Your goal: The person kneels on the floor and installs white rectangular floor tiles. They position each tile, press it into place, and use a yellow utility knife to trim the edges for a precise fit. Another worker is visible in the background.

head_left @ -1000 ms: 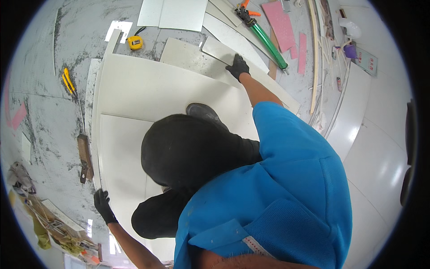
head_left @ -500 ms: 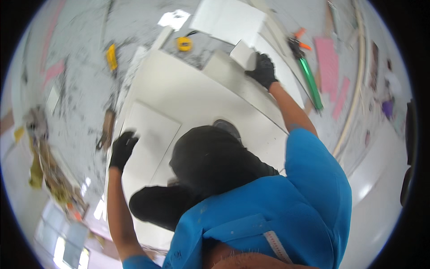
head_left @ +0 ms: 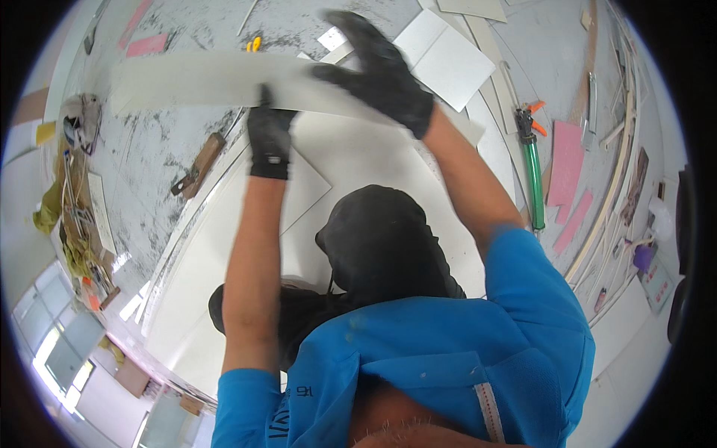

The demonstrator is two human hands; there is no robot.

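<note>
A long pale board strip (head_left: 187, 82) is held up across the far side, blurred by motion. My left hand (head_left: 270, 142), in a black glove, grips its near edge, thumb upright against the strip and the other fingers hidden or pressed close. Over the right part of the strip, my gloved right hand (head_left: 388, 78) is spread, thumb and fingers apart and smeared; whether it touches the strip I cannot tell. Beneath both arms lies a large off-white board (head_left: 351, 153), with a smaller panel (head_left: 302, 179) on it beside my knee.
At the right lie a green caulking gun (head_left: 532, 172) with an orange handle and pink pieces (head_left: 565, 160). White panels (head_left: 446, 60) rest at the far side. A brown wooden tool (head_left: 200, 164) lies left of the board. A yellow tool (head_left: 255, 45) shows beyond the strip.
My right hand has moved left from the boards at the far right. My left hand has come up and right onto the strip, which is now raised and extends to the left.
</note>
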